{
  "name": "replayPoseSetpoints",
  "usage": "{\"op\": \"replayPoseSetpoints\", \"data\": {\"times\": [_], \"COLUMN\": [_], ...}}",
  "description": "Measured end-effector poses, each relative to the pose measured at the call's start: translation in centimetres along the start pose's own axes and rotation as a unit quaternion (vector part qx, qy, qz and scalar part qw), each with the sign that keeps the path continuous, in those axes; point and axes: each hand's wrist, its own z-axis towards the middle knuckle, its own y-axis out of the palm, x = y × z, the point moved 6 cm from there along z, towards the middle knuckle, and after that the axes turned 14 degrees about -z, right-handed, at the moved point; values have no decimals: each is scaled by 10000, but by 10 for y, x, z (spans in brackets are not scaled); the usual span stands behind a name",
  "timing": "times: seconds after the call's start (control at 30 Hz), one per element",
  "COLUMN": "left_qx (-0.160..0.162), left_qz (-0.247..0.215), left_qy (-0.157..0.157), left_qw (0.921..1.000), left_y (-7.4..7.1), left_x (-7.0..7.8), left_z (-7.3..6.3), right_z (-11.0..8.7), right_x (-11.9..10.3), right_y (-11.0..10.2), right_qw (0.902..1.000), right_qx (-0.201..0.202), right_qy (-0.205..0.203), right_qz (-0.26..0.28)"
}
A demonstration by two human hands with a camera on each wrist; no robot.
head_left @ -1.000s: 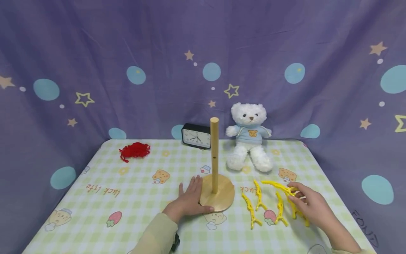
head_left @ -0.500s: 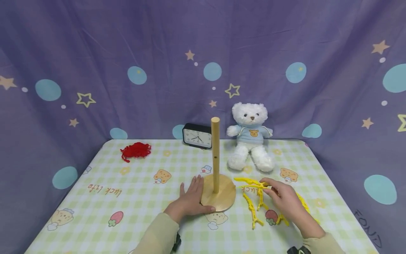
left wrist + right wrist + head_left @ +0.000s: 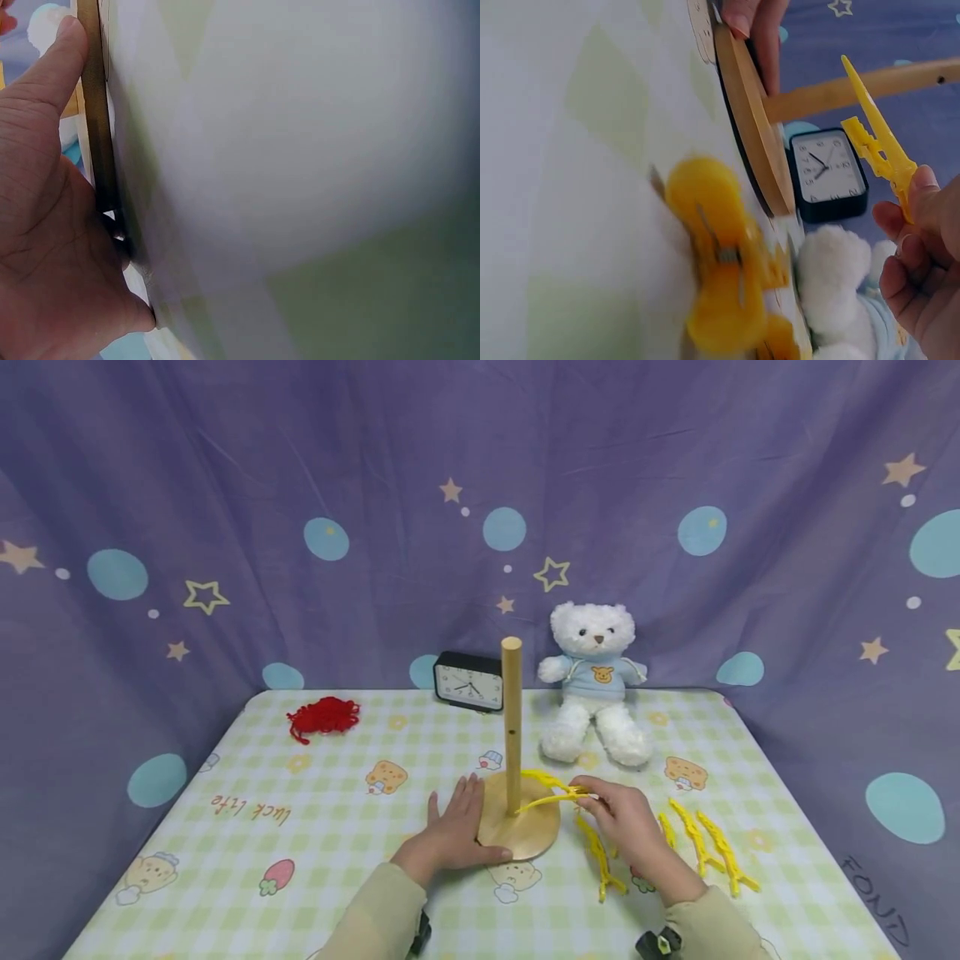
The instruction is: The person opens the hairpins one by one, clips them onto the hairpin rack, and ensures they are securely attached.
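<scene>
A wooden stand with a round base (image 3: pixel 495 835) and an upright pole (image 3: pixel 512 727) stands mid-table. The left hand (image 3: pixel 453 831) rests against the base's left side, fingers straight and spread, thumb along the front edge. Between thumb and fingertips, the right hand (image 3: pixel 626 818) pinches a yellow alligator hair clip (image 3: pixel 885 142) by its handle end. The clip's two prongs are spread apart, pointing left at the pole's lower part and overlapping the base in the head view. Under and right of that hand lie several more yellow hair clips (image 3: pixel 697 839).
A heap of red yarn (image 3: pixel 325 717) lies at the back left. Behind the pole is a black alarm clock (image 3: pixel 468 683). A white teddy bear (image 3: pixel 596 685) in a blue top sits to its right. A purple curtain (image 3: pixel 375 610) hangs behind the checked tablecloth (image 3: pixel 315 860).
The right hand has picked a yellow hair clip from the group on the right and carried it left to the stand, its prongs now spread. The left hand stays at the base.
</scene>
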Motion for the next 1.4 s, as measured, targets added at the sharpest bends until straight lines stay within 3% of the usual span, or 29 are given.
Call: {"op": "replayPoseSetpoints", "data": {"times": [0.43, 0.83, 1.17, 1.4], "left_qx": [12, 9, 65, 28], "left_qz": [76, 152, 174, 140], "left_qy": [30, -34, 1, 3], "left_qw": [10000, 9999, 9998, 9999], "left_y": [5, 3, 0, 1], "left_x": [-2, 0, 1, -1], "left_z": [3, 1, 1, 1], "right_z": [13, 16, 13, 7], "right_x": [-25, -35, -27, -18], "right_y": [18, 28, 33, 25], "right_qw": [9992, 9994, 9967, 9951], "right_qx": [225, -126, -745, -867], "right_qy": [-318, -285, -136, 89], "right_qz": [69, 178, 285, 471]}}
